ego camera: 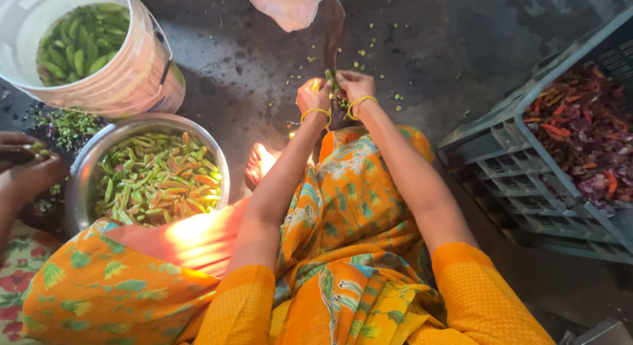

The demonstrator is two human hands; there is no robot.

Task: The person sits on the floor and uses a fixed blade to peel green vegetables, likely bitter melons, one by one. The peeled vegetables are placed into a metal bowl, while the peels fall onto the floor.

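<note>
A green pod (329, 77) is held between the left hand (314, 94) and the right hand (354, 85), both stretched out in front of the knees. Each hand is clenched on the pod, which is pressed against an upright blade (333, 28) standing on the floor (264, 68). How much of the pod has been cut cannot be told, as the fingers cover most of it.

How far the work has come can be judged from the vessels. A steel bowl (86, 167) near the left knee is filled nearly to the rim with slit pods (158, 177), some showing pale or orange insides; a good share appears done. A white bucket (142, 68) behind the bowl is seen well filled with whole pods (79, 42), so much seems left. Beside the bucket a small heap of trimmings (69, 124) is lying, and small green bits (369, 45) are scattered on the floor around the blade.

At the left edge another person's hand (26, 170) is seen closed on something small and green, near the bowl. At the right a grey crate (527, 167) is standing, holding red and purple peels (583, 131); it is well apart from the hands. A pink bag (287, 5) is lying beyond the blade.
</note>
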